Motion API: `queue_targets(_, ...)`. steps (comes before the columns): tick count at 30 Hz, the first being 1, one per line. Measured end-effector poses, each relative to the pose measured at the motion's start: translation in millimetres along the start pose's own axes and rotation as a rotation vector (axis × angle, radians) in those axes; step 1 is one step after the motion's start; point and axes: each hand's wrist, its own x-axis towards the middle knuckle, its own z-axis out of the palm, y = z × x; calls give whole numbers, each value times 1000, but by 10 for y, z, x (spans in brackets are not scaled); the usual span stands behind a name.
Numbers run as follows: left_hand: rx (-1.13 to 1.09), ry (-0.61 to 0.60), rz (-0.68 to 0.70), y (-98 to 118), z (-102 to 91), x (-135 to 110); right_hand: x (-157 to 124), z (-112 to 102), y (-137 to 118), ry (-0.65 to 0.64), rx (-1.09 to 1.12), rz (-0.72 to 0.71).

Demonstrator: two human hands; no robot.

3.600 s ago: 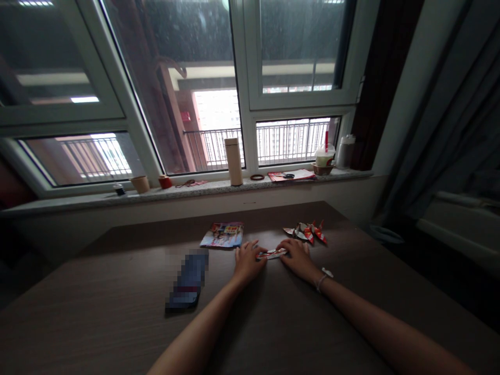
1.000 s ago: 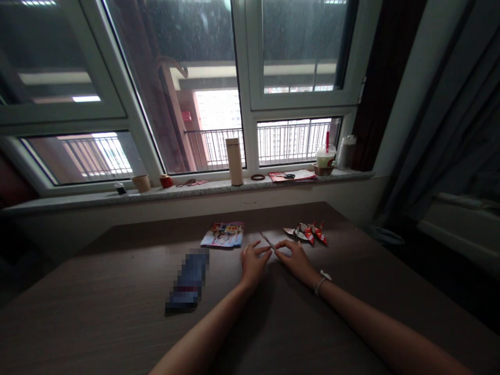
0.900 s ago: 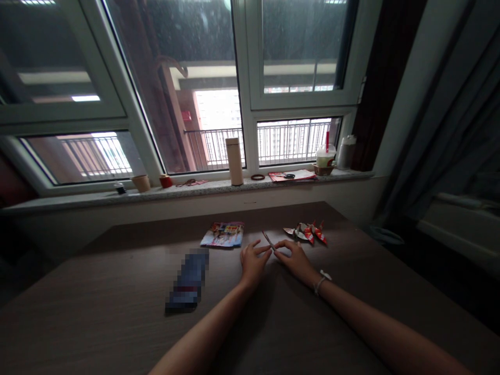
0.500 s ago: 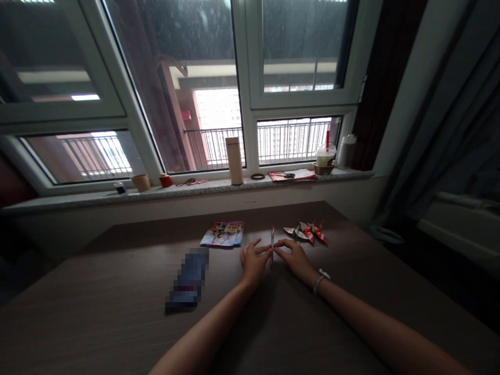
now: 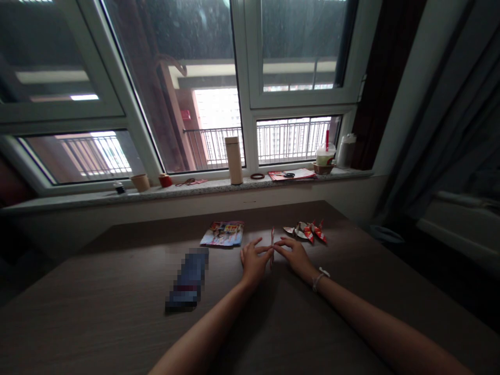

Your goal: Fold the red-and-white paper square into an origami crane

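Observation:
A narrow folded paper (image 5: 272, 235), reddish and pale, stands nearly edge-on above the middle of the table. My left hand (image 5: 254, 262) pinches it from the left between thumb and fingers, the other fingers spread. From the right, my right hand (image 5: 296, 256) pinches the same paper with its fingertips. The fold details are too thin to make out. Just beyond my right hand lie folded paper cranes (image 5: 312, 232) in red and silvery white, close together. Left of my left hand is a stack of colourful printed sheets (image 5: 223, 234).
A blurred dark blue object (image 5: 188, 281) lies on the brown table (image 5: 97, 312) at left. Along the windowsill (image 5: 211, 188) stand a beige flask (image 5: 233, 160), a paper cup (image 5: 140, 182), a drink cup with red straw (image 5: 325, 155), and scissors (image 5: 288, 175) on red papers.
Both hands keep their pinch on the folded paper, with barely any shift. The other things on the table stay in place.

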Motion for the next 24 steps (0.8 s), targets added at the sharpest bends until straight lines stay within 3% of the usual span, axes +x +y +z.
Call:
queue_targets(13,-49,9,19,-56,27,47,3,-3,-20,23,-9,45)
queue_targets(24,-24,29,-4,-120,64,88,-8,-18,-50,12,4,-65)
